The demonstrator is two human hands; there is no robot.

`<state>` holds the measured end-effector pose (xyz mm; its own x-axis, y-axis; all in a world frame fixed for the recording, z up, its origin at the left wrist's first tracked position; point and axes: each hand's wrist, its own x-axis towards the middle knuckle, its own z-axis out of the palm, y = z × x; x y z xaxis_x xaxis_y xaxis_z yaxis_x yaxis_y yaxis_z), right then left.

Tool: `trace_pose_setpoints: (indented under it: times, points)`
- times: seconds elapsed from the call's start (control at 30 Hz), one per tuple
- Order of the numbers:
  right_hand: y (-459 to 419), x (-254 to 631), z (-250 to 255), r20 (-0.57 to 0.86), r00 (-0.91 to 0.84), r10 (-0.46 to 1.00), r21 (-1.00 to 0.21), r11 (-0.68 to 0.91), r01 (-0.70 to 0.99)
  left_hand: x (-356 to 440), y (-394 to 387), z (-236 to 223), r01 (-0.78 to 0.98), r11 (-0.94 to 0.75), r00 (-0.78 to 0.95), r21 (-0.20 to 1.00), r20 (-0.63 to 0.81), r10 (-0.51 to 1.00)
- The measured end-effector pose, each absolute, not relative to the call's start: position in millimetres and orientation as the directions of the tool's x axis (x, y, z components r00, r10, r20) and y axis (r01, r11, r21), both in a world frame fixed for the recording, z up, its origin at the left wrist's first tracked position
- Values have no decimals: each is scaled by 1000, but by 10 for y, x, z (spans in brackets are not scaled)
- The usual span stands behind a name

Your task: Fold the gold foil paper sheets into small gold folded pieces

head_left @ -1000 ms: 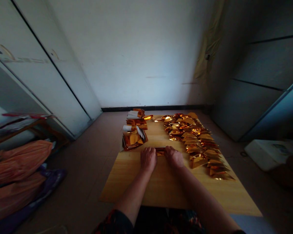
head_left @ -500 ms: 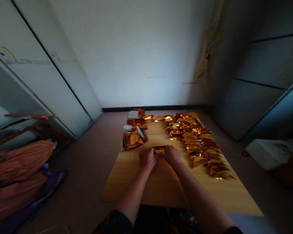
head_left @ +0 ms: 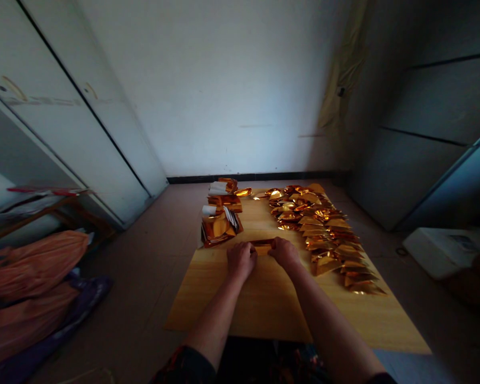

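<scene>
A small folded piece of gold foil paper (head_left: 263,247) lies crosswise between my hands, just above or on the wooden board (head_left: 272,298). My left hand (head_left: 241,258) pinches its left end. At its right end, the fingers of my right hand (head_left: 285,253) are closed on it. Beyond my left hand sits a stack of gold foil sheets (head_left: 220,229), some with white backs showing. To the right of my right hand, several folded gold foil pieces (head_left: 324,229) lie in overlapping rows.
More foil stacks (head_left: 225,202) are at the board's far left. A white wall (head_left: 232,106) stands behind. Cabinets (head_left: 76,133) rise on the left. Orange cloth or bags (head_left: 32,272) lie on the left floor, and a white box (head_left: 436,253) is at the right.
My hands have moved slightly apart, the right one a little to the right, so more of the foil paper between them shows. The stacks and rows are unchanged.
</scene>
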<state>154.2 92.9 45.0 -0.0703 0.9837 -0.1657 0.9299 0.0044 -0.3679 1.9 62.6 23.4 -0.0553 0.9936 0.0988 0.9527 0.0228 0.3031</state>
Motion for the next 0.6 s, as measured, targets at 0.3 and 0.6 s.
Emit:
trace_pose_setpoints:
  times: [0.3, 0.6]
  points:
    - [1019, 1655, 334, -128, -142, 982, -429, 74, 900, -81, 637, 162, 924, -58, 16, 378, 113, 994]
    - [937, 1651, 405, -104, -144, 984, -385, 93, 918, -104, 635, 115, 910, -74, 27, 407, 122, 992]
